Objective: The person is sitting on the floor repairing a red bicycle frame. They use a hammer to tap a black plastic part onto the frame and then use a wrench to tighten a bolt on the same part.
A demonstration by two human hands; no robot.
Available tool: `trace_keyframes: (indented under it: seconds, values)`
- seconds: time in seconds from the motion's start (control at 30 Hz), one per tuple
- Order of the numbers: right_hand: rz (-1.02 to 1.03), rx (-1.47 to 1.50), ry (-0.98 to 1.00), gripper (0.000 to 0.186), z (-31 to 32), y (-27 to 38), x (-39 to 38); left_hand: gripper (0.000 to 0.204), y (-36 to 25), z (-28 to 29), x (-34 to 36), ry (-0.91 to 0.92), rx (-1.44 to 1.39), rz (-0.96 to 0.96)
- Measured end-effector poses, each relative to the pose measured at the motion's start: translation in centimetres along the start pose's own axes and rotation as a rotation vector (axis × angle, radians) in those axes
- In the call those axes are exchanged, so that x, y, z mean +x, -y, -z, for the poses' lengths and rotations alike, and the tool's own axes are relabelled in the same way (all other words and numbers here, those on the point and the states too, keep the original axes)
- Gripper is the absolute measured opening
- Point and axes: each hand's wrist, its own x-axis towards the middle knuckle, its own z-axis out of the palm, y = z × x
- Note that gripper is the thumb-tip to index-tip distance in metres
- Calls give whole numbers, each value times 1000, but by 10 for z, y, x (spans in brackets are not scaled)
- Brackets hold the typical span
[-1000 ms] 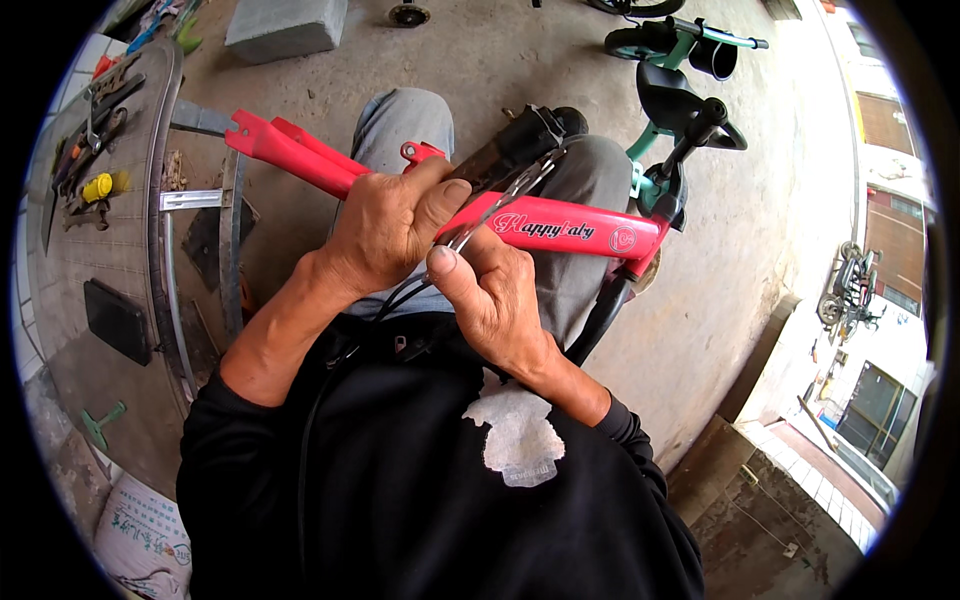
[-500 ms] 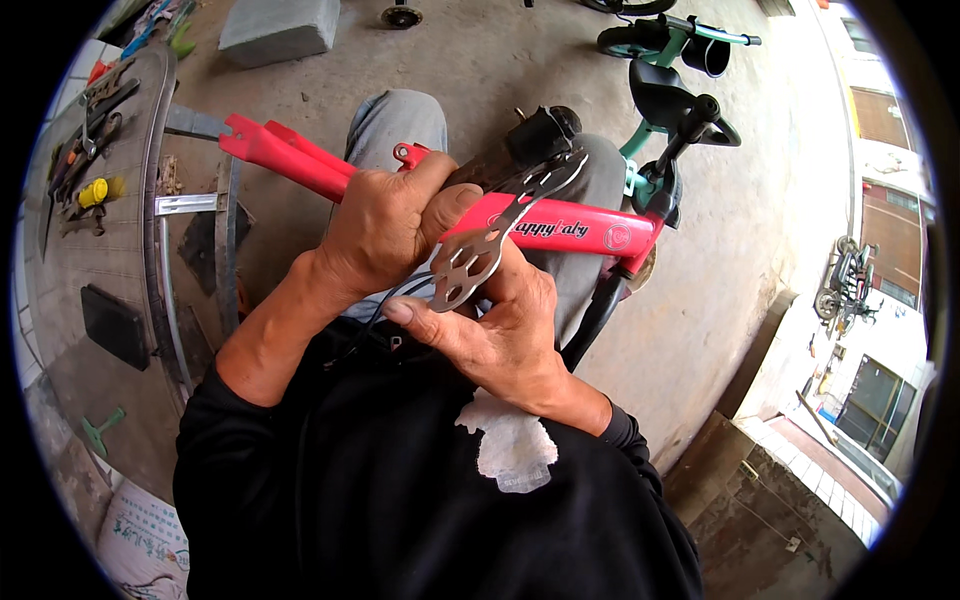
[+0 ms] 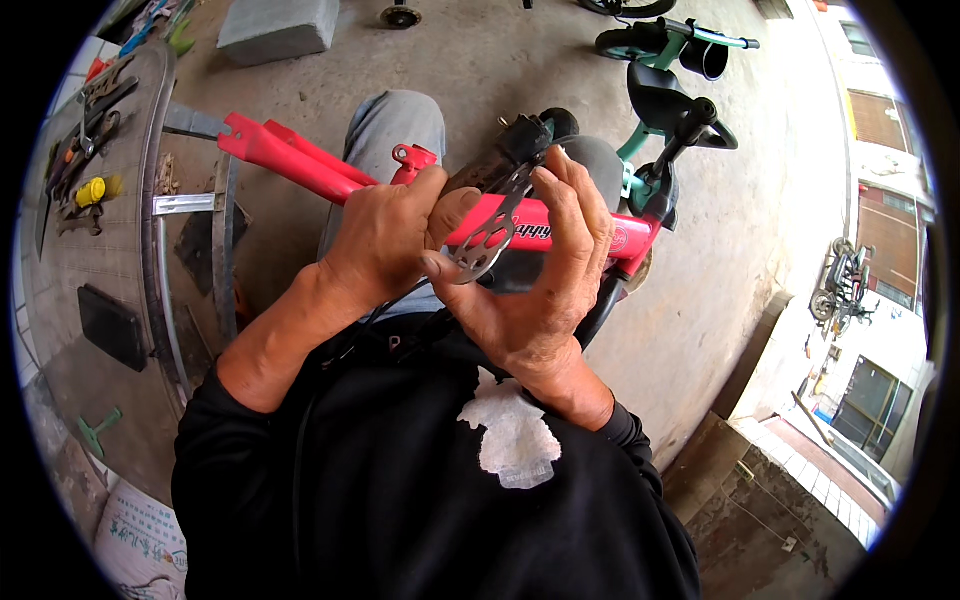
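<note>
A red child's bicycle frame [image 3: 600,232] lies across my lap, its forked end at the left. My left hand [image 3: 385,235] is closed around its middle tube; most of its fingers are hidden behind. My right hand [image 3: 545,270] holds a flat metal multi-hole wrench [image 3: 490,235] above the tube. The thumb is at the wrench's near end and the fingertips reach its far end, partly covering it. Beside the tube, a red clamp-like bracket [image 3: 412,157] sticks up just past my left hand. A thin black cable [image 3: 400,297] runs below my hands.
At left, a worn table [image 3: 135,250] carries pliers-like tools [image 3: 85,150], a yellow round part [image 3: 91,191] and a black flat box [image 3: 113,327]. A green balance bike [image 3: 650,140] stands at right, a grey block [image 3: 280,28] far left. A black cylindrical part [image 3: 520,140] lies beyond the frame.
My right hand has turned upward, its fingers now raised along the wrench toward its far end. The wrench has shifted slightly, and my left hand moved a little off the bracket.
</note>
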Motion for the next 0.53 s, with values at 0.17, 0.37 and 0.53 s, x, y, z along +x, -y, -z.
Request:
trace_keyframes:
  seconds: [0.17, 0.37, 0.53]
  values:
    - [-9, -31, 72, 81, -4, -5, 2, 35, 2, -8, -4, 6, 58, -22]
    - [44, -2, 43, 64, -2, -8, -5, 35, -2, -10, -5, -25, 89, -158]
    - [-16, 176, 12, 55, 4, -16, -1, 36, 1, -13, -8, -40, 37, -44]
